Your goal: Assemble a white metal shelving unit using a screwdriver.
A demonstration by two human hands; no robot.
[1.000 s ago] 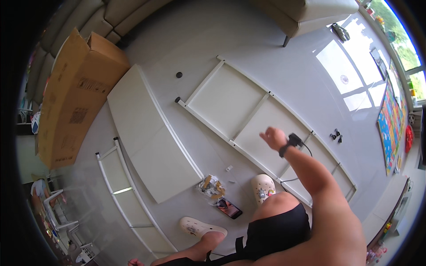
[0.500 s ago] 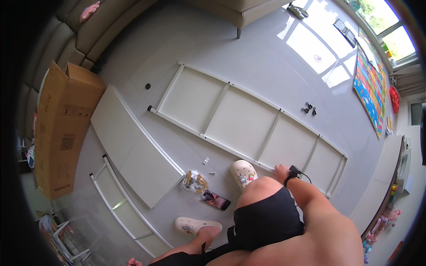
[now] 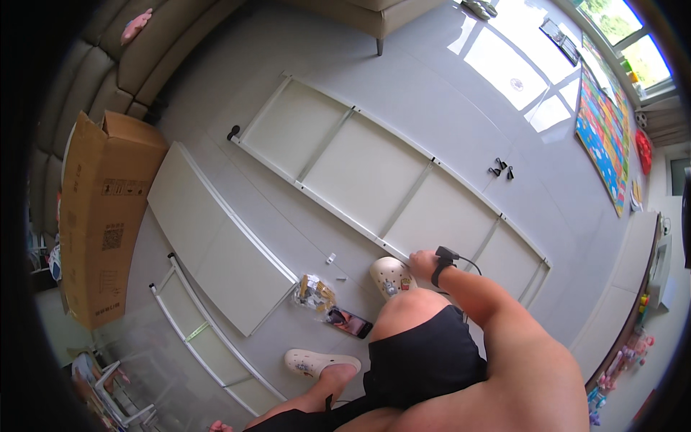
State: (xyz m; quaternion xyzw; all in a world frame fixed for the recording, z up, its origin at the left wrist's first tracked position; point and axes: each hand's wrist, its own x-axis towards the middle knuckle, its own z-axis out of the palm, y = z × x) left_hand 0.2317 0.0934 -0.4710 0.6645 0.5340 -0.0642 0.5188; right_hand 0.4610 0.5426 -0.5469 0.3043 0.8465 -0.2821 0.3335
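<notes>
A long white metal shelf frame (image 3: 350,229) with grey crossbars and pale panels lies flat on the floor. My right hand (image 3: 423,265) is closed on its near rail, beside my right shoe, with a black band and a small black device at the wrist. Only a bit of my left hand (image 3: 221,427) shows at the lower edge; its fingers are mostly cut off. Black round caps (image 3: 234,132) sit by the frame's left corner. Between my shoes and the white boards lie an opened plastic bag of small parts (image 3: 314,292) and a phone (image 3: 349,322).
White boards (image 3: 216,237) are stacked at the left, next to a tall cardboard box (image 3: 115,223). A smaller white frame (image 3: 209,335) lies nearer. Several black casters (image 3: 502,169) rest beyond the long frame. A sofa (image 3: 93,72) and a colourful mat (image 3: 603,129) stand farther off.
With my right hand on its rail, the long frame has shifted left and away from me. Its left corner now meets the black cap that lay apart on the floor.
</notes>
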